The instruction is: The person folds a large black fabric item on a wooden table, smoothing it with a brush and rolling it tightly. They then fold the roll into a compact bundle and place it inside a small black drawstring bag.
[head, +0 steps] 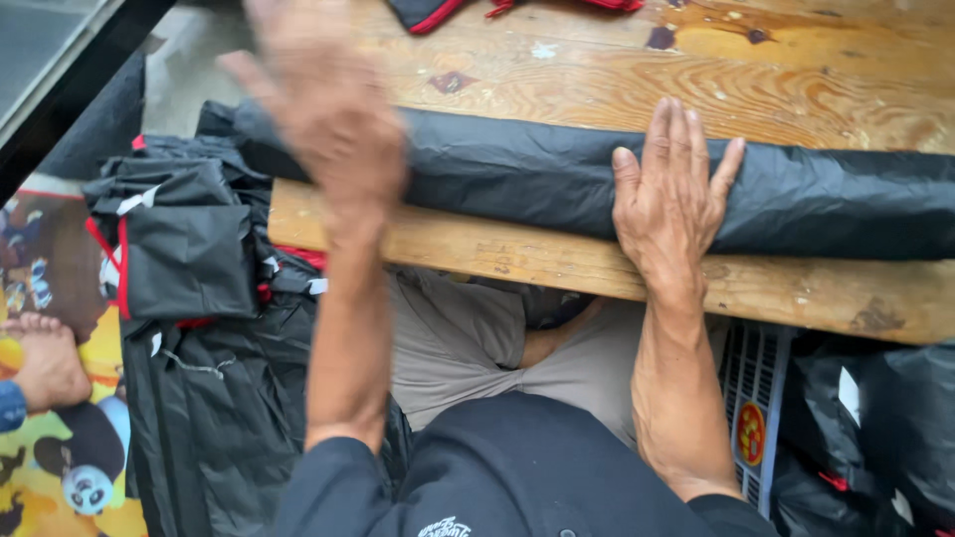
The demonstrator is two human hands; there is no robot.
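Note:
A long roll of black fabric (517, 174) lies across the near edge of a low wooden table (756, 80). My right hand (671, 199) lies flat on the roll, fingers spread, pressing it down. My left hand (323, 94) is raised above the roll's left end, blurred by motion, fingers apart and holding nothing. The roll's left end hangs past the table's corner.
A heap of folded black fabric pieces with red trim (184, 249) lies on the floor at the left. Another person's bare foot (45, 363) rests on a colourful cartoon mat (60, 457). More black fabric (875, 438) and a grey slatted plastic object (753, 408) sit at the right. Red-edged black cloth (438, 12) is at the table's far side.

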